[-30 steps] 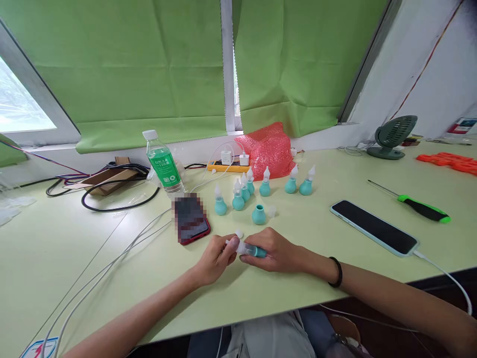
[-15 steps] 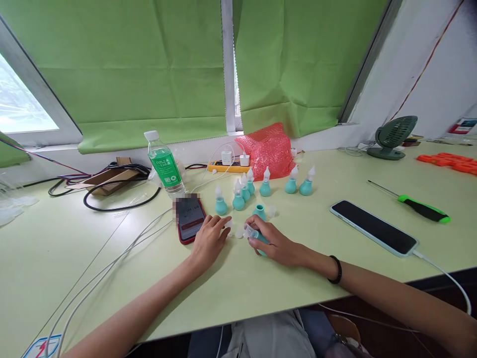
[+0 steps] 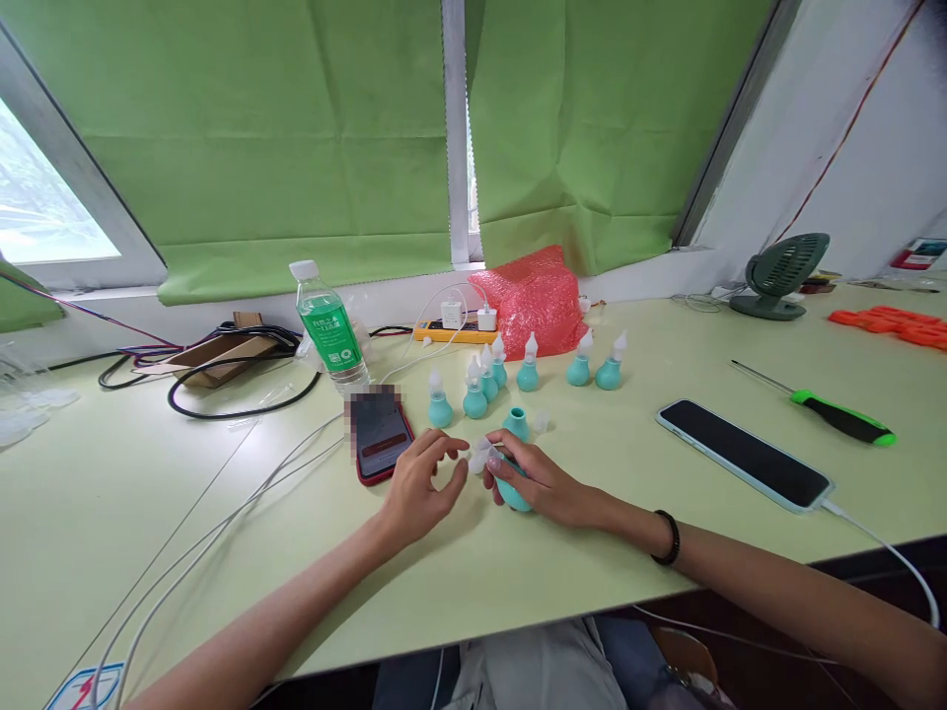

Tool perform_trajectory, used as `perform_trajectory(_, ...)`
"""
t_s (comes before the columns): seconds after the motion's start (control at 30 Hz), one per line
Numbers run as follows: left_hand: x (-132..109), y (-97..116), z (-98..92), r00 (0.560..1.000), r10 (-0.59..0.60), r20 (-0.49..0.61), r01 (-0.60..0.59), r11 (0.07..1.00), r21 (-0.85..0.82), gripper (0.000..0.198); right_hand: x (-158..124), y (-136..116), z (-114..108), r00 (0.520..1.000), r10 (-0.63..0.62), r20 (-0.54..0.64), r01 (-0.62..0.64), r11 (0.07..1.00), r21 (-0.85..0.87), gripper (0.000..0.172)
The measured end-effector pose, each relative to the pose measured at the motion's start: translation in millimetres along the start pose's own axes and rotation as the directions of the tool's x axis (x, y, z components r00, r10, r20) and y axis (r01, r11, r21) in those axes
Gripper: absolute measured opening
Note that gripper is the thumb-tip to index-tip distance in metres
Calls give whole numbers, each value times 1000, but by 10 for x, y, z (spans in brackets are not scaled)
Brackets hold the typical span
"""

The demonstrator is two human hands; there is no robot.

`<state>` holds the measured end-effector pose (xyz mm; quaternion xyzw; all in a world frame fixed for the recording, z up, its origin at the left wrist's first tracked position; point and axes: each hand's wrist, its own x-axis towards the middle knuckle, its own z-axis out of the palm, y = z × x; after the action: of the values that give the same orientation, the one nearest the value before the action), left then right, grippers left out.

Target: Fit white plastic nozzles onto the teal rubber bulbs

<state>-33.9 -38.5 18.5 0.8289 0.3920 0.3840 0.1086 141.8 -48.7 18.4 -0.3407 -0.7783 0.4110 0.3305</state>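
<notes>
My right hand (image 3: 544, 483) is wrapped round a teal rubber bulb (image 3: 512, 492) with a clear white tip, holding it on the pale green table (image 3: 222, 513). My left hand (image 3: 418, 485) hovers just left of it, fingers curled and apart, thumb and forefinger near the bulb's white tip (image 3: 478, 460). I cannot tell whether it pinches anything. A teal bulb without a tip (image 3: 516, 424) and a loose clear cap (image 3: 541, 421) stand just behind my hands. Several finished teal bulbs with white tips (image 3: 473, 394) stand in a loose row further back.
A red phone (image 3: 381, 439) lies left of my hands, a water bottle (image 3: 329, 327) behind it. A second phone (image 3: 744, 455) on a charging cable lies right, beside a green-handled screwdriver (image 3: 818, 404). Pink bubble wrap (image 3: 534, 298), a power strip, cables and a small fan (image 3: 780, 276) line the back.
My left hand let go of the tip and moved left toward the red phone, then curled back near the bulb. My right hand turned the bulb more upright and shifted it slightly forward.
</notes>
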Motion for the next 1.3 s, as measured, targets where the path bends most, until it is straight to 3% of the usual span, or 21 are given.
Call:
perform_trajectory(0.17,-14,54,14,999,-41,15,44,957,-288,12,-11,-34,8,999,7,39,-10,997,73,28)
perform_trajectory(0.33,6,6,41,997,-79,4,73,894,-442,11,-13,-48,0,992,51,119,-79,965,250,28)
perform_trajectory(0.5,31,16,40,967,-216,136,252,721,-646,13,-8,-31,4,984,55,169,-114,925,363,25)
perform_trajectory(0.67,18,61,26,953,-246,175,299,687,-662,17,-12,-16,40,992,53,115,-92,927,363,24)
perform_trajectory(0.9,-24,116,30,956,-282,76,267,736,-623,16,-29,-22,106,999,1,-36,7,972,233,22)
perform_trajectory(1.07,-16,149,20,915,-396,77,351,687,-636,18,-27,2,115,992,25,-125,0,980,197,24)
perform_trajectory(1.3,1,184,20,918,-377,125,355,641,-681,17,-24,10,106,991,-11,-135,26,993,112,23)
